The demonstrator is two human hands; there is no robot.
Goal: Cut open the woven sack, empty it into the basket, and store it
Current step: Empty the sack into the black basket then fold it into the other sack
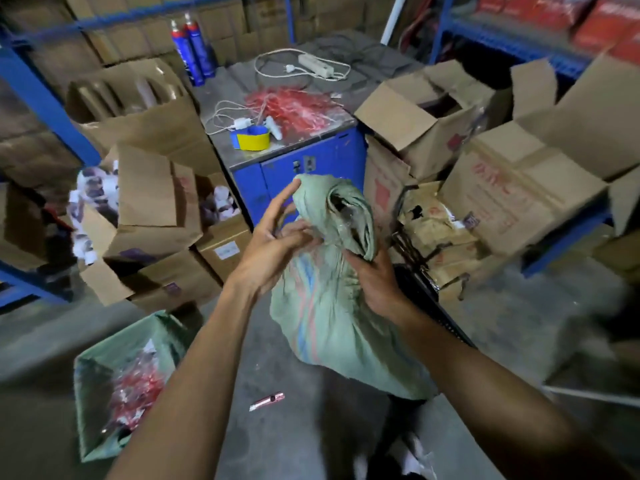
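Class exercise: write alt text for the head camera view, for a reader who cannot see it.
Two bare hands bunch up a green woven sack above a concrete floor: the left hand touches its crumpled top with fingers spread, and the right hand grips it from the side. A pink utility knife lies on the floor below, with open cardboard boxes all around.

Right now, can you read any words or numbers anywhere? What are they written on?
None can be read.
Red print on the cardboard boxes: too blurred.
White label on a small box: too small.
Blue spray cans: lettering blurred.
Green sack: only coloured stripes.
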